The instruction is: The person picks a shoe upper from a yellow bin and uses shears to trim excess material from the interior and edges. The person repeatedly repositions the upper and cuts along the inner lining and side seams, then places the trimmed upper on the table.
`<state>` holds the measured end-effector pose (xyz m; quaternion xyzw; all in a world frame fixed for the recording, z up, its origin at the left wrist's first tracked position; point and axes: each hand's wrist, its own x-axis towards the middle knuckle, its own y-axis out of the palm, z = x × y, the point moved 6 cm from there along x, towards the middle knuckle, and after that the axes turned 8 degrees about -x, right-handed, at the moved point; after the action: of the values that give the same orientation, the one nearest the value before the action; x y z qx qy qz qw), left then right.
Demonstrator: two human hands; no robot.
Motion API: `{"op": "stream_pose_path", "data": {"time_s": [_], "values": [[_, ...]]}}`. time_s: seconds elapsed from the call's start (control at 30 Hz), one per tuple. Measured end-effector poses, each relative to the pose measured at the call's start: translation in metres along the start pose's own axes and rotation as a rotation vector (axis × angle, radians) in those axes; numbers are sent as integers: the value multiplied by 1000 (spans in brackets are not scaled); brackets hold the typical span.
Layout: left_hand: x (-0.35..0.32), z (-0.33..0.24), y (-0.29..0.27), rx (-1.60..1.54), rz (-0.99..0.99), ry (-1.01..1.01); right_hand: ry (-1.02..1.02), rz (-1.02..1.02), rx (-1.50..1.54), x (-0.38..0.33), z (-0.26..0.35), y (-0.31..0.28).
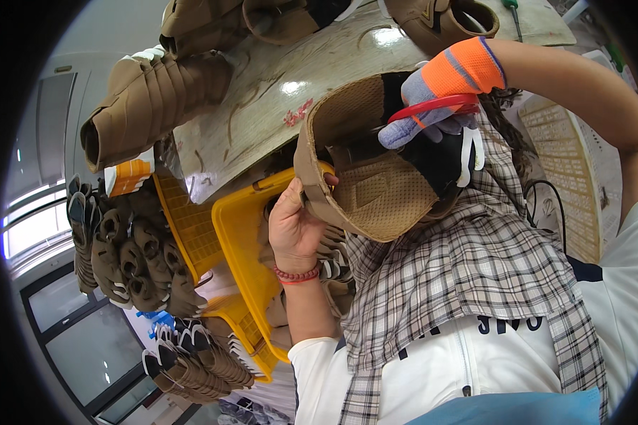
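The bare left grip (295,223) pinches the brown shoe upper (383,195) at its eight-o'clock rim; the gloved right grip (439,88), toward one o'clock, holds red-handled scissors (432,105).

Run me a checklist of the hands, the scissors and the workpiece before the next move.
1. Left hand gripping the rim of the brown shoe upper: ok.
2. Red-handled scissors held in the right hand: ok.
3. Right hand gloved: ok, orange and grey.
4. Left hand gloved: not ok, bare with a red beaded bracelet at the wrist.
5. Scissor tips clear of the material: cannot tell, no clear view of them.
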<state>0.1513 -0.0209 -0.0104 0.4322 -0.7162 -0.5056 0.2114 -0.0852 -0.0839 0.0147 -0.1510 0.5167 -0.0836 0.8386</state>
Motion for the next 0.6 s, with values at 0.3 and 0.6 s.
{"op": "stream_pose_path", "data": {"time_s": [0.3, 0.6], "values": [[-2, 1, -3, 128, -311, 69, 59, -174, -106, -9, 6, 3], [11, -8, -1, 246, -192, 117, -129, -59, 96, 16, -27, 34]]}}
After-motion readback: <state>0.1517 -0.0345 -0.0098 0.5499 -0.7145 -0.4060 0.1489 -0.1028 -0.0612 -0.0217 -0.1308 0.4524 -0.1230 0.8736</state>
